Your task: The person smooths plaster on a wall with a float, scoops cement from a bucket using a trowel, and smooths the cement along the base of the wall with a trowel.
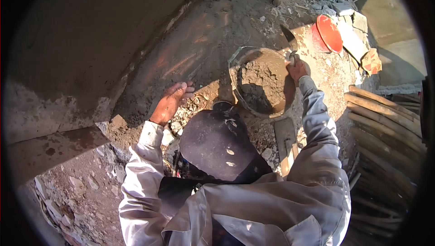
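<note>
My right hand (297,70) is closed around the handle of a trowel (288,36), whose dark blade points up and away from me. It is at the right rim of a round tub (234,82). Wet grey-brown mortar (267,74) fills the tub, with a shadowed hollow near its front. My left hand (173,102) hangs empty over the rubble to the left of the tub, its fingers stretched out and slightly apart. Smeared mortar (181,51) covers the ground along the wall ahead of it.
A plastered wall (68,55) rises on the left. Beyond the tub, a red bucket (330,34) lies tipped beside broken blocks (358,21). Bamboo poles (385,114) are stacked on the right. A wooden plank (285,144) lies near my dark-clothed knee (215,132). Rubble (81,191) covers the lower left.
</note>
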{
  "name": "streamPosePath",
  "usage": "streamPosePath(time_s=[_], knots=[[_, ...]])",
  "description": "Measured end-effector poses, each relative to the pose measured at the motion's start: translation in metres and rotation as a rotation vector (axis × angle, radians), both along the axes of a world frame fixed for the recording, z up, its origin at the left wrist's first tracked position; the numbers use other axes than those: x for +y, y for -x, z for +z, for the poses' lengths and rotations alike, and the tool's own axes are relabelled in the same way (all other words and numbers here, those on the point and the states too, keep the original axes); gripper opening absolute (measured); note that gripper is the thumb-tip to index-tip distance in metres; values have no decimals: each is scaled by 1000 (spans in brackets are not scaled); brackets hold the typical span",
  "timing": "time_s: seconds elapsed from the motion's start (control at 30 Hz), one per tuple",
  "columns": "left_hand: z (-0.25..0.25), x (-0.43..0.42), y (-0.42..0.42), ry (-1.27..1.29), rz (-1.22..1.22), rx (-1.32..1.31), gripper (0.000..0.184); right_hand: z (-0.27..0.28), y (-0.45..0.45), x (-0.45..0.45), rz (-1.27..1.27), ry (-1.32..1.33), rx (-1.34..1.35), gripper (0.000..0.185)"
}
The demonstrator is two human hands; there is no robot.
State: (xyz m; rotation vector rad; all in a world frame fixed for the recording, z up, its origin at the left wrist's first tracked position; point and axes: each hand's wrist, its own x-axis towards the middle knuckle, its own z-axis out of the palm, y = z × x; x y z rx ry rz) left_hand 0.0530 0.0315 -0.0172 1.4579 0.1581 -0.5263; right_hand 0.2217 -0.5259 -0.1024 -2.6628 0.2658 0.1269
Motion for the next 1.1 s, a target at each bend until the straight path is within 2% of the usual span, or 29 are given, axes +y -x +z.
streamPosePath(time_s=[0.03, 0.07, 0.1, 0.13, 0.2, 0.23, 0.3, 0.37, 0.43, 0.5, 0.57, 0.6, 0.63, 0.67, 0.7, 0.73, 0.77, 0.8, 0.83, 0.87, 0.9, 0.97, 1.03, 1.07, 1.1], knots=[[-11, -27, -17, -14, -144, 115, 64, 20, 1, 13, 72, 79, -17, 60], [-50, -52, -31, 24, -202, 252, 62, 47, 3, 33, 141, 160, -39, 63], [-49, -79, -40, 161, -213, 327, 60, 44, 8, 29, 188, 79, -83, 63], [-88, -96, -48, 370, -252, 364, 57, 40, 13, 26, 238, -2, -122, 63], [-65, -130, -76, 192, -295, 387, 51, 33, 26, 24, 213, -9, -237, 66], [-63, -137, -88, 103, -306, 368, 48, 44, 38, 28, 135, -47, -207, 67], [-59, -150, -108, 316, -386, 382, 52, 53, 67, 12, 50, 49, -161, 76], [-42, -171, -136, 294, -459, 329, 57, 77, 103, -3, -152, -24, -28, 83], [-56, -219, -153, 403, -401, 270, 65, 85, 141, -27, -338, 31, 34, 87], [-47, -259, -170, 524, -550, 210, 65, 61, 173, -70, -361, 50, -160, 86], [-51, -262, -179, 294, -692, 111, 68, 74, 180, -103, -551, -116, 18, 75], [-79, -255, -176, 254, -644, 67, 70, 89, 169, -120, -515, 52, 129, 66], [-62, -236, -182, 11, -664, 0, 72, 104, 158, -134, -474, 224, 236, 58], [-67, -214, -186, -119, -603, -56, 71, 113, 144, -140, -362, 429, 44, 43], [-92, -184, -185, -319, -535, -115, 68, 104, 128, -160, -279, 346, -247, 41], [-112, -156, -188, -520, -460, -179, 65, 141, 88, -135, -225, 416, -169, 42], [-102, -137, -193, -687, -411, -135, 64, 165, 44, -116, -249, 338, 87, 46], [-92, -122, -197, -854, -356, -86, 63, 151, 14, -122, -53, 272, -69, 51], [-96, -110, -197, -915, -320, -149, 63, 153, -31, -98, -121, 185, 100, 57], [-104, -97, -197, -979, -284, -209, 64, 115, -66, -102, 83, 131, -125, 57], [-114, -87, -200, -1044, -249, -270, 65, 82, -111, -97, 99, 52, -95, 55], [-134, -76, -211, -1099, -275, -256, 73, 73, -202, -32, -20, -318, 237, 57], [-145, -74, -227, -1131, -333, -259, 78, -41, -312, -30, 153, -50, 60, 63], [-153, -73, -234, -1123, -358, -239, 88, -28, -351, 0, 61, 42, 198, 62], [-156, -73, -240, -1128, -379, -239, 88, -12, -384, 32, -30, 134, 336, 62]])
